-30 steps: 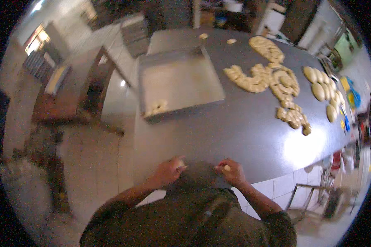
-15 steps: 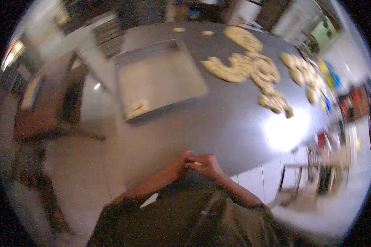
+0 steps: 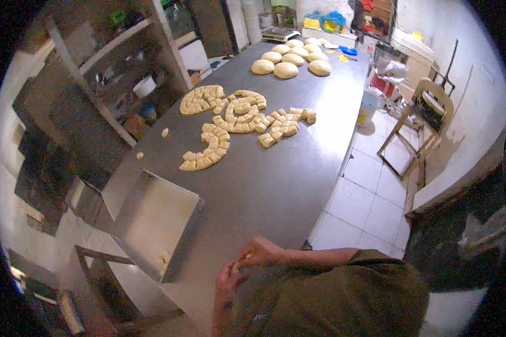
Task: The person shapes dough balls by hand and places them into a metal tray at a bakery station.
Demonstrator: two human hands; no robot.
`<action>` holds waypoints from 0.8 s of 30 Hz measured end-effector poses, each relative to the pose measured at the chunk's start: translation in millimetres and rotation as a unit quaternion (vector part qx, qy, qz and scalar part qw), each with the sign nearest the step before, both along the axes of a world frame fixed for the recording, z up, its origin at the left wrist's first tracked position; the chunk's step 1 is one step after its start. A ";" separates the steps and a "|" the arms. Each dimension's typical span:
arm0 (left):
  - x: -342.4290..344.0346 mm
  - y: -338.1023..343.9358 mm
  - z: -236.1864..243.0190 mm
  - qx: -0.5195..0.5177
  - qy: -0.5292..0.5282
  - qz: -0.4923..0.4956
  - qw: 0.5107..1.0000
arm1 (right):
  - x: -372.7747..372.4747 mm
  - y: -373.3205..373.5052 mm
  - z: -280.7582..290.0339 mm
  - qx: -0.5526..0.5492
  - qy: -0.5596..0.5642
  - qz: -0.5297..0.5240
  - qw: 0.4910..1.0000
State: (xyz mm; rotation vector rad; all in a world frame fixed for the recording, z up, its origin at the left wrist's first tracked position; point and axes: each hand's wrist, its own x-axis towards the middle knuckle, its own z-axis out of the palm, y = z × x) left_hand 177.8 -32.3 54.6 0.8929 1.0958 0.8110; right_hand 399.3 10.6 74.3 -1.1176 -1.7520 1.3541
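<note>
My left hand [image 3: 226,279] and my right hand [image 3: 262,251] meet at the table's near edge, close to my body. The fingers of both are curled. A small pale piece of dough [image 3: 248,256] shows at the fingertips of my right hand; whatever lies inside my left is hidden. Left of my hands, a shallow rectangular baking tray [image 3: 157,216] has a few small dough bits [image 3: 163,258] in its near corner. Beyond it lie curved rows of cut dough pieces [image 3: 239,115], pressed close together.
Several round dough balls [image 3: 287,69] sit at the far end of the dark table [image 3: 264,185], near a scale [image 3: 281,33]. Two loose dough pieces [image 3: 165,132] lie by the left edge. A wooden chair [image 3: 419,123] stands on the tiled floor at right.
My view has swung to the right, so the tray and cut dough now appear farther left, and the dough balls have come into sight. My hands stay together.
</note>
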 end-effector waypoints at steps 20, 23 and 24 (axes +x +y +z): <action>-22.1 21.9 -71.9 0.384 0.655 0.108 0.642 | 83.2 125.3 -89.2 0.229 -0.408 -0.012 0.884; -24.1 -9.4 -110.9 0.310 0.619 -0.038 0.721 | 75.8 59.0 -112.5 0.285 -0.340 0.023 0.896; -36.7 2.3 -115.0 0.339 0.637 -0.012 0.692 | 90.3 39.2 -110.7 0.359 -0.300 0.050 0.882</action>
